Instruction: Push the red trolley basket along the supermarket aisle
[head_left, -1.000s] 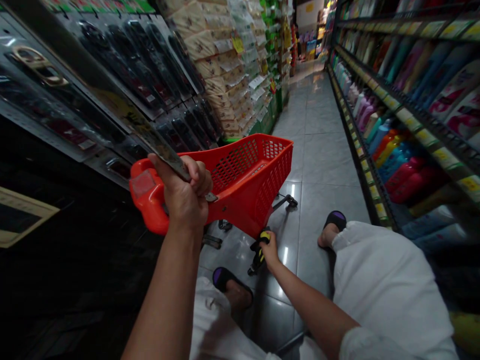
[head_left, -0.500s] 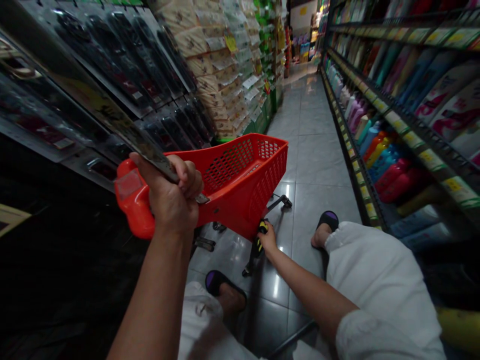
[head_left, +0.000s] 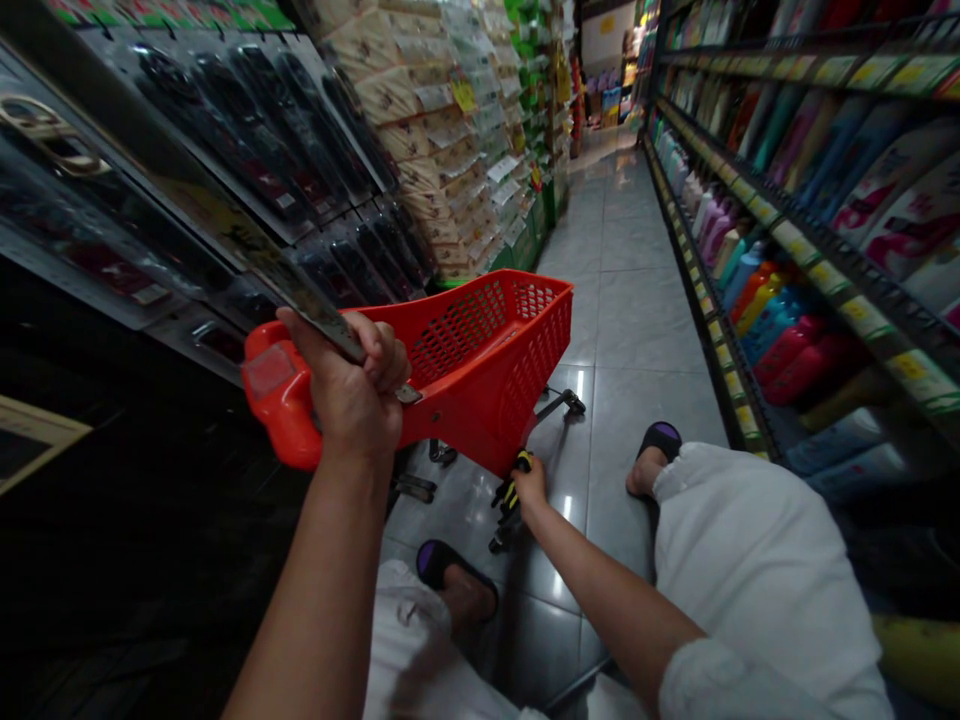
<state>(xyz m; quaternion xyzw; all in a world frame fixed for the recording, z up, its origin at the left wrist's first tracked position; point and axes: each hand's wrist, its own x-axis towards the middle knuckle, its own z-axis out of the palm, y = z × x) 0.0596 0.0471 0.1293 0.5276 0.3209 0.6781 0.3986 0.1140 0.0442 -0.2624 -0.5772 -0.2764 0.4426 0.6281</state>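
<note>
My left hand (head_left: 352, 385) is wrapped round a long, flat, greyish strip (head_left: 247, 235) with dark markings, its exact kind unclear. The strip slants from the upper left corner down through the fingers, and its lower end shows just past them, over the cart's near side. Lower down, the fingers of my right hand (head_left: 531, 485) close on a black-and-yellow handle-like thing (head_left: 511, 492), partly hidden by the fingers. A red plastic shopping cart (head_left: 480, 390) with perforated walls stands directly beyond both hands. Whether the two held pieces join cannot be made out.
Shelves of colourful bottles (head_left: 780, 310) line the right side. Packaged dark goods (head_left: 262, 130) hang at left, beside stacked wrapped packs (head_left: 420, 130). Grey floor tiles (head_left: 622, 310) run down the aisle. My slippered feet (head_left: 457, 580) stand apart behind the cart.
My left hand and the strip appear slightly further right in the view, as does the cart's handle end. My right hand appears slightly lower. Both grips are the same.
</note>
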